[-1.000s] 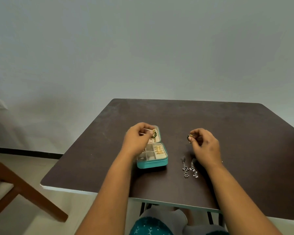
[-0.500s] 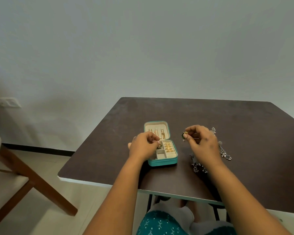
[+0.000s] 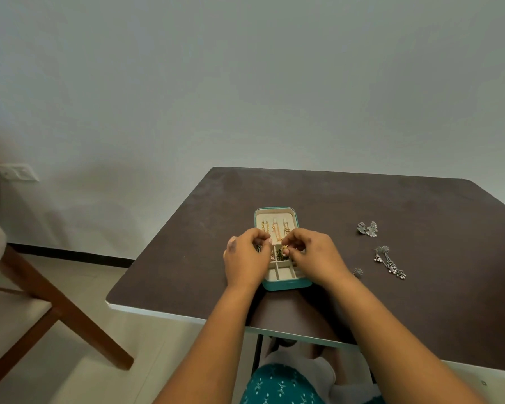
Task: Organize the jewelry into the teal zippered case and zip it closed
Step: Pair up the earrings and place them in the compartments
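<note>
The teal case (image 3: 285, 284) lies open on the dark counter (image 3: 391, 205), a little right of the frame's centre, its lid flat toward the wall with gold chains (image 3: 275, 228) on the cream lining. Both hands meet over its divided tray. The left hand (image 3: 247, 262) rests on the case's left edge, fingers curled together; whether they grip anything cannot be told. The right hand (image 3: 315, 258) has its fingers pinched on a small gold piece (image 3: 285, 248) above a middle compartment. At centre right of the frame, silver earrings (image 3: 368, 228) and a dangling pair (image 3: 389, 262) lie on the counter, well apart from the case. A wooden chair (image 3: 56, 304) stands lower left.
</note>
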